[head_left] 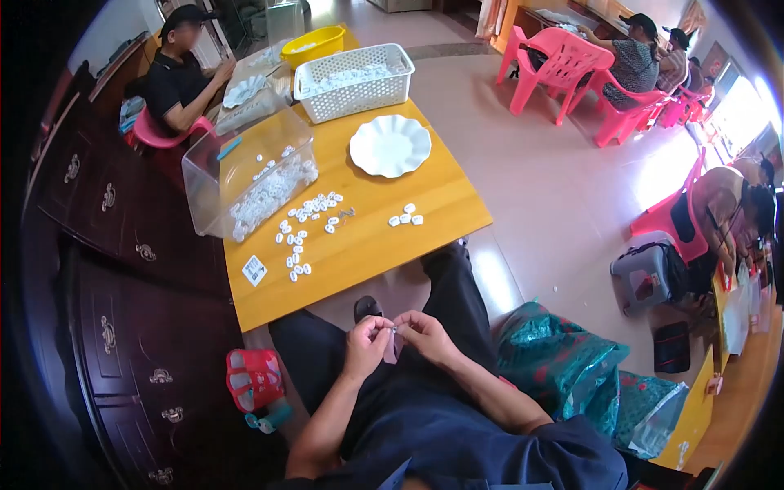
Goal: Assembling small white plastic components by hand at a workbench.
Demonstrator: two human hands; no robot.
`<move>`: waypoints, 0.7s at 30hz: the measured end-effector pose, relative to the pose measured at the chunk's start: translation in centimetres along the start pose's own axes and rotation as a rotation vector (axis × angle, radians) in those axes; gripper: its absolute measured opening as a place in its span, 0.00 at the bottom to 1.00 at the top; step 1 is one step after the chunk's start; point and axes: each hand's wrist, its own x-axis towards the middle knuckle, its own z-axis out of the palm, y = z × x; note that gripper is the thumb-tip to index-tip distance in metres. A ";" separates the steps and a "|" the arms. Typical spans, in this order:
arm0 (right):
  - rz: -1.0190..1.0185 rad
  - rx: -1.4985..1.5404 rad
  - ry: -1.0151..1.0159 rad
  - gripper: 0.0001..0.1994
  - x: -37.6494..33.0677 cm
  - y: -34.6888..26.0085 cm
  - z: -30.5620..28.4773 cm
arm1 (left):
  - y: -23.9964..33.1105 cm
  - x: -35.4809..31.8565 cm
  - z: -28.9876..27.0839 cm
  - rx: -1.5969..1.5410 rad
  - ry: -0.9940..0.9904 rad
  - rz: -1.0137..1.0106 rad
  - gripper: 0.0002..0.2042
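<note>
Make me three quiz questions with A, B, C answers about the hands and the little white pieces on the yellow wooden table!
1. Where is the round white scalloped plate?
A. on the yellow wooden table
B. on the floor
C. on a pink chair

2. What colour is the slotted plastic basket?
A. red
B. white
C. black

3. What are the left hand and the right hand doing?
A. resting flat on the table
B. lifting the plate
C. pinching one tiny piece between them over the lap

Answers: 1 A, the plate sits on the tabletop; 2 B, its walls are white; 3 C, both sets of fingertips meet on it.
</note>
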 end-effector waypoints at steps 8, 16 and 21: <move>-0.028 0.033 0.011 0.06 0.0 0.4 -0.2 | 1.5 0.6 -0.2 0.002 -0.104 -0.042 0.04; -0.061 0.068 0.135 0.07 -0.2 -0.7 0.0 | 1.9 0.6 0.6 -0.013 -0.071 0.017 0.03; 0.002 0.225 0.143 0.06 -0.6 -1.2 0.7 | 2.2 0.3 0.8 -0.066 -0.094 -0.001 0.03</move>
